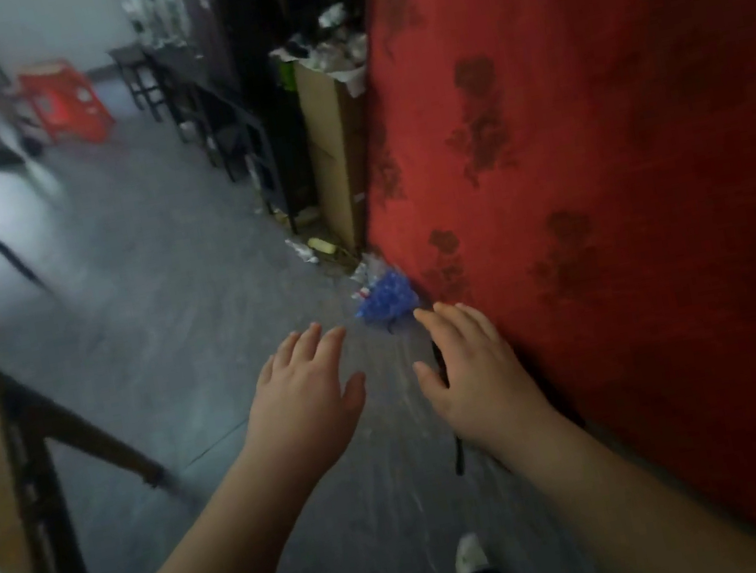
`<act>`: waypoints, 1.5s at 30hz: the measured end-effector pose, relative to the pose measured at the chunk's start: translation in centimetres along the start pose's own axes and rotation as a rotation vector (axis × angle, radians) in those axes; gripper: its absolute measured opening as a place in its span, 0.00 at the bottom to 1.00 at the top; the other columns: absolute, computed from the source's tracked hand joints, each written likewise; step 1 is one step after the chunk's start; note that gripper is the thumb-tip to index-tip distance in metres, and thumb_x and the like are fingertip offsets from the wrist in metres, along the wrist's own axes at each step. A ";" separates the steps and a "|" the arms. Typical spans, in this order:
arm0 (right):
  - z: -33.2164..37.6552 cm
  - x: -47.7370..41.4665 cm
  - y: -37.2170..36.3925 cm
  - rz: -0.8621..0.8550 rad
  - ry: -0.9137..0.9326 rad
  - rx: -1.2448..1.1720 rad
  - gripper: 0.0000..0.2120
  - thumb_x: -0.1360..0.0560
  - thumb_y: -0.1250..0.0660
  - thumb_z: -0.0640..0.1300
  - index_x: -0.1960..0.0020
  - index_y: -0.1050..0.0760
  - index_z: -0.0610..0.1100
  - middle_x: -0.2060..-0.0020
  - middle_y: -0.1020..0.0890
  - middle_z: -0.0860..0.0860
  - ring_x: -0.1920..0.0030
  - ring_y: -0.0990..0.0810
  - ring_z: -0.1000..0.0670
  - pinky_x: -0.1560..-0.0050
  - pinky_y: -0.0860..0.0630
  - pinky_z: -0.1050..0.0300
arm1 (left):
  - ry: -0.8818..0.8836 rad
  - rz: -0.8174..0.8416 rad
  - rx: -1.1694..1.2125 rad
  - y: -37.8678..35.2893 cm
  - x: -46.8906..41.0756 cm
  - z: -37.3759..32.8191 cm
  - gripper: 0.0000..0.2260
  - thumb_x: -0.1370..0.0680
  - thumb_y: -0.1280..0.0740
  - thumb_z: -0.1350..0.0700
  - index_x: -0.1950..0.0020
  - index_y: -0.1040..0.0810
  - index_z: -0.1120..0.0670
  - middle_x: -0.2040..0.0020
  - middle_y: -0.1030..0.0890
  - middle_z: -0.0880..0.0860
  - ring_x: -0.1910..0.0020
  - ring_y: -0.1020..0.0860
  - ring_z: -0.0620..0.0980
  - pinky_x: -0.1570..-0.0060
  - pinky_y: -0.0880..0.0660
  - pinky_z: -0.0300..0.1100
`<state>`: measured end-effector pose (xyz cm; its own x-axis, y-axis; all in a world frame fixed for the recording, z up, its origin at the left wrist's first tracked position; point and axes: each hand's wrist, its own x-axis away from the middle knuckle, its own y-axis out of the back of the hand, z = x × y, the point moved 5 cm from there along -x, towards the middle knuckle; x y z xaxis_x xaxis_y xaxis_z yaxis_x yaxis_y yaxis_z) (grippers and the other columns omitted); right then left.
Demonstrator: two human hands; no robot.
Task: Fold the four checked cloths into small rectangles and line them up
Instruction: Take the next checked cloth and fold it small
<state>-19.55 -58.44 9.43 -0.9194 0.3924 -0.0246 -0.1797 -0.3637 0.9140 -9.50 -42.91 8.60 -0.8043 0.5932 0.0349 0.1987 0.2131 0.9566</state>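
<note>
No checked cloth shows in the head view. My left hand point(306, 395) and my right hand point(473, 365) are both stretched out in front of me above the grey floor, palms down, fingers straight and spread, holding nothing. The two hands are a short gap apart. My right hand is close to the edge of a red flowered cloth point(618, 143) that fills the right side. The picture is blurred by motion.
A blue plastic bundle point(387, 299) and litter lie on the floor by the red cloth's edge. Cardboard boxes point(335, 142) and dark furniture point(243, 108) line the far side. A dark table frame point(40, 446) with cardboard stands at left. Red stools point(66, 104) stand far off.
</note>
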 end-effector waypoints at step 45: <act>52.1 -2.9 -45.0 1.019 1.647 0.405 0.24 0.19 0.40 0.49 0.24 0.37 0.47 0.27 0.31 0.51 0.26 0.37 0.47 0.28 0.34 0.48 | 1.700 -0.268 0.439 -7.2 27.8 46.1 0.24 0.16 0.41 0.53 0.20 0.38 0.53 0.20 0.38 0.53 0.20 0.43 0.54 0.23 0.43 0.51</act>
<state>9.45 0.76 -10.51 -0.0333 -0.9124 0.4079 0.3884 0.3642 0.8464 -7.52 7.82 -10.68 -0.4175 -0.8106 0.4107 -0.1312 0.5010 0.8555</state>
